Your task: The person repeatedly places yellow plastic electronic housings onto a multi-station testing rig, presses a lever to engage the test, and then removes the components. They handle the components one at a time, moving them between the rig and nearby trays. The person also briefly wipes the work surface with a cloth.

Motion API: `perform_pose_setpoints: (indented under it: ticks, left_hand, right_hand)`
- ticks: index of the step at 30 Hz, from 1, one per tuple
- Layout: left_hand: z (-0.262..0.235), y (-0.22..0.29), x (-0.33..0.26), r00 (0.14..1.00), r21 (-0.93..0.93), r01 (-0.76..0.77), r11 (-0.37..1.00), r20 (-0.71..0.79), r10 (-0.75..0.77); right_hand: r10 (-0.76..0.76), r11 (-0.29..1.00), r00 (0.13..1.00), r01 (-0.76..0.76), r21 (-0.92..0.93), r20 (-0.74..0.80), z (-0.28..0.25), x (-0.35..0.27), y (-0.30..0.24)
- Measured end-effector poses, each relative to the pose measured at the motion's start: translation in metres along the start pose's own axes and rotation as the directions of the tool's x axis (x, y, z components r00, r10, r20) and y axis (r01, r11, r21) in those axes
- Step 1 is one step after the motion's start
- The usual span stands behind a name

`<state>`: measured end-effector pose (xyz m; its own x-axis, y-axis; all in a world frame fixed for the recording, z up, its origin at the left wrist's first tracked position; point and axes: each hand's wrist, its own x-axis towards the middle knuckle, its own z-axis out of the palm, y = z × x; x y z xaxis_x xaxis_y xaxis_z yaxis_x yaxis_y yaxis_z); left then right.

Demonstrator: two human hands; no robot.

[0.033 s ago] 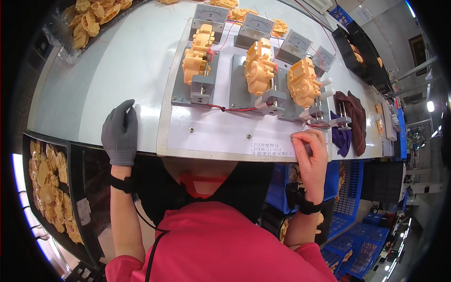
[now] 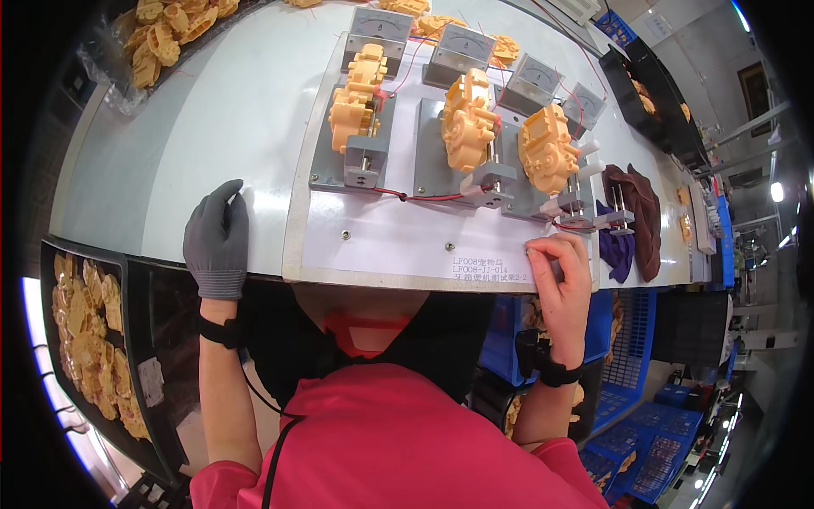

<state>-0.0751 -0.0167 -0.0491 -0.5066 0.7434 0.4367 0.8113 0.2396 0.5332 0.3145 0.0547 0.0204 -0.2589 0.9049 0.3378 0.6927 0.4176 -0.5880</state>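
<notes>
While the gloved left hand [image 2: 217, 242] lies slack, fingers loosely bent, on the white table [image 2: 153, 170], three tan gearboxes [image 2: 466, 127] stand in grey fixtures [image 2: 428, 157] on a board [image 2: 394, 242]; the right hand [image 2: 561, 276] touches its near edge, whether pinching anything I cannot tell

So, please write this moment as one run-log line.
Left hand: gloved, on white tabletop | right hand: bare, at near edge of test board | three orange gearboxes: mounted on gray fixtures
</notes>
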Motion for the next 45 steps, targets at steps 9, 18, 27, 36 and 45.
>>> perform_pose_setpoints:
  ticks: [9,18,27,36,45]
  left_hand:
    - [0.003,-0.001,0.000,0.999,0.008,-0.026,1.000,-0.041,0.026]
    - [0.003,-0.002,0.000,0.999,0.015,-0.016,1.000,-0.035,0.017]
    - [0.003,0.000,-0.001,0.998,0.014,-0.036,0.999,-0.056,0.037]
    - [-0.001,0.000,-0.001,1.000,0.016,0.016,1.000,0.007,-0.016]
    - [0.002,0.001,0.000,0.997,0.009,-0.015,1.000,-0.080,0.016]
  right_hand:
    - [-0.092,0.994,0.995,0.089,-0.061,-0.045,0.003,-0.003,0.008]
    - [-0.162,0.984,0.984,0.156,-0.089,-0.068,0.006,-0.004,0.009]
    - [-0.158,0.985,0.984,0.151,-0.087,-0.081,0.007,-0.005,0.009]
    - [-0.147,0.987,0.986,0.142,-0.075,-0.075,0.006,-0.006,0.009]
    - [-0.241,0.969,0.970,0.242,-0.052,0.017,0.024,0.000,-0.057]
